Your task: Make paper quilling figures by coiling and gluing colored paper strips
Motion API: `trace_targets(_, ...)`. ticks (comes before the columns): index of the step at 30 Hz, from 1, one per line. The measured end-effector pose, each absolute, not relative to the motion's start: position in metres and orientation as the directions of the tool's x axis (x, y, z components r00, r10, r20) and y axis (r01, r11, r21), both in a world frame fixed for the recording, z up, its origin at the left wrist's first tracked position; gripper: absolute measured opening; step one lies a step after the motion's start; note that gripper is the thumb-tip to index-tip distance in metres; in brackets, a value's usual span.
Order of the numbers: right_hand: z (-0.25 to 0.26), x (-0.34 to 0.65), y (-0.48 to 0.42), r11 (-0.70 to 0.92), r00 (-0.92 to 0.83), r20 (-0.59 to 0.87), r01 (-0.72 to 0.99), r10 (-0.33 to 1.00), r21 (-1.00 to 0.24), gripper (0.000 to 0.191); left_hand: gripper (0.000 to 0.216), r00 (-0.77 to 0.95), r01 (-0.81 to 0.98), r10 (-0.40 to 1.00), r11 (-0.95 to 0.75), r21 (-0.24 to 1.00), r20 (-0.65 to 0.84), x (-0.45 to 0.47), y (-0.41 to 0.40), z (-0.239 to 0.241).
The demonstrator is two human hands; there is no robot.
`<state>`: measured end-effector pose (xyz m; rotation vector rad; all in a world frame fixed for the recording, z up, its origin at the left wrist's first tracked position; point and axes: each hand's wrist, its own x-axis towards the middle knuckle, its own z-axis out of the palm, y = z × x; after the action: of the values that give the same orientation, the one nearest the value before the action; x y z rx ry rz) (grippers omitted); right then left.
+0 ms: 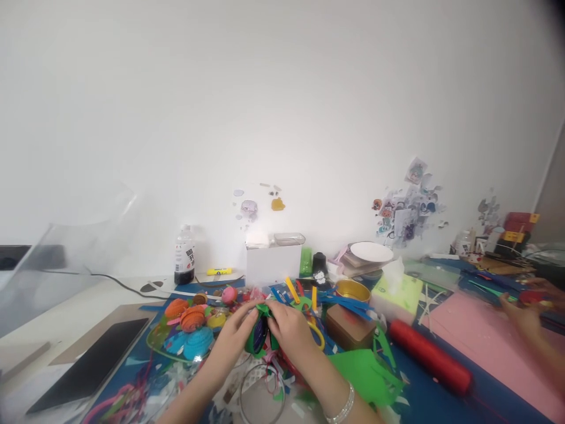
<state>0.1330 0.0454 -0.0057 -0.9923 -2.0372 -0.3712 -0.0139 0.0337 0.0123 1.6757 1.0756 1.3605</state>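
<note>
My left hand (238, 330) and my right hand (289, 330) meet over the middle of the table, fingers bent and pinching. Between them is a rounded green and dark blue craft piece (261, 334), seemingly made of paper or felt strips; its exact kind is hard to tell. Both hands grip its upper edge, and the fingers hide part of it. Left of my left hand, a clear greenish tray (159, 348) holds orange and blue coiled pieces. Beside my right wrist lies a green sheet (366, 374). A metal ring (242, 396) lies below the hands.
A brown box (348, 327), a red thread roll (430, 356) and a tissue pack (397, 297) lie to the right. A bottle (184, 256) and a white box (272, 264) stand by the wall. Another person's hands (525, 318) work at far right over pink paper (481, 324).
</note>
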Motion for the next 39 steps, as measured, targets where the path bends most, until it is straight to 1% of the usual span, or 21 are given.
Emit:
trace_targets(5,-0.001,0.136,0.045,0.689,-0.364,0.744,0.704,0.561,-0.175,0.032,0.038,0.120,0.144,0.930,-0.362,0.921,0.347,-0.015,0.032,0.013)
trace_targets(9,0.001,0.135,0.044,0.692,-0.365,0.727,0.691,0.582,-0.207,0.031,0.042,0.118,0.135,0.922,-0.382,0.914,0.368,-0.011,0.025,0.017)
trace_targets(12,-0.001,0.133,0.044,0.703,-0.345,0.756,0.681,0.556,-0.206,0.031,0.038,0.127,0.142,0.915,-0.399,0.906,0.383,-0.011,0.025,0.017)
trace_targets(14,-0.002,0.131,0.043,0.712,-0.316,0.776,0.664,0.545,-0.229,0.029,0.035,0.141,0.136,0.903,-0.423,0.896,0.405,-0.012,0.028,0.015)
trace_targets(16,-0.002,0.130,0.042,0.709,-0.293,0.783,0.659,0.549,-0.251,0.029,0.034,0.148,0.111,0.890,-0.448,0.887,0.431,-0.013,0.031,0.013)
trace_targets(19,-0.003,0.129,0.040,0.689,-0.280,0.779,0.680,0.560,-0.251,0.028,0.028,0.152,0.064,0.884,-0.455,0.888,0.442,-0.012,0.031,0.012)
trace_targets(22,-0.003,0.129,0.040,0.685,-0.273,0.786,0.686,0.555,-0.246,0.026,0.022,0.142,0.013,0.904,-0.408,0.913,0.402,-0.010,0.029,0.013)
trace_targets(25,-0.003,0.130,0.039,0.702,-0.269,0.801,0.670,0.535,-0.243,0.024,0.022,0.166,-0.065,0.925,-0.335,0.940,0.341,-0.010,0.027,0.015)
trace_targets(29,-0.004,0.131,0.038,0.697,-0.268,0.809,0.680,0.524,-0.227,0.025,0.023,0.199,-0.134,0.926,-0.298,0.945,0.320,-0.012,0.026,0.016)
trace_targets(31,-0.004,0.132,0.038,0.688,-0.269,0.807,0.692,0.526,-0.218,0.024,0.023,0.196,-0.128,0.930,-0.291,0.948,0.312,-0.012,0.025,0.017)
trace_targets(34,-0.005,0.132,0.040,0.682,-0.266,0.804,0.697,0.532,-0.221,0.023,0.023,0.192,-0.073,0.926,-0.318,0.945,0.327,-0.013,0.027,0.017)
trace_targets(39,-0.005,0.130,0.042,0.675,-0.277,0.789,0.704,0.548,-0.221,0.023,0.018,0.179,0.040,0.880,-0.452,0.891,0.439,-0.012,0.034,0.012)
